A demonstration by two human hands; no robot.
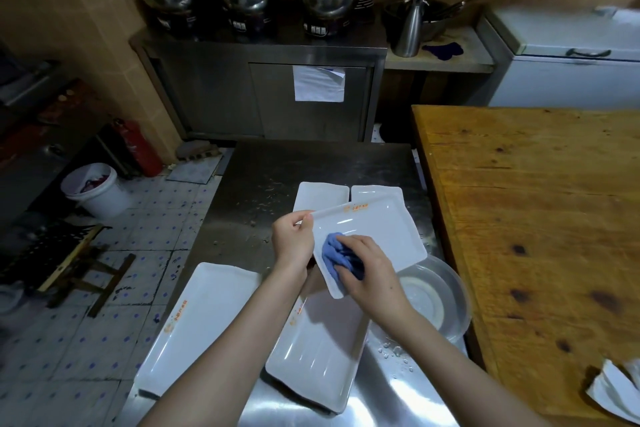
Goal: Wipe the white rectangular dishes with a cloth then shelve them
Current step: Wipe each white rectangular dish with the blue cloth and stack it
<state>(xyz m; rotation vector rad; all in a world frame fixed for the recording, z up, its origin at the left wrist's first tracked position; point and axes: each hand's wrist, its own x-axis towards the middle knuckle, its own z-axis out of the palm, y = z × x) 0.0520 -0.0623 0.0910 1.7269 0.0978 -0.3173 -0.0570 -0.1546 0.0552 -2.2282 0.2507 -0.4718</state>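
White porcelain is being wiped over the steel counter: one rectangular dish is held tilted above the worktop, its near-left edge pinched by the left hand, whose fingers are closed on the rim. A bunched blue cloth is pressed into the dish's near-left corner by the right hand, which is clenched around it. Only that corner is covered by the cloth; the rest of the dish's inner face is yet to be passed over, so the wiping of this piece is judged to be in mid-course.

Two more dishes are seen lying flat behind the held one, and two larger ones are laid nearer the body, one partly hidden under the forearms. Whether any of these has been wiped cannot be told. Water drops are seen on the steel beside a clear basin. No shelf is identified, and no dish is seen shelved, so most of the task is judged to remain.
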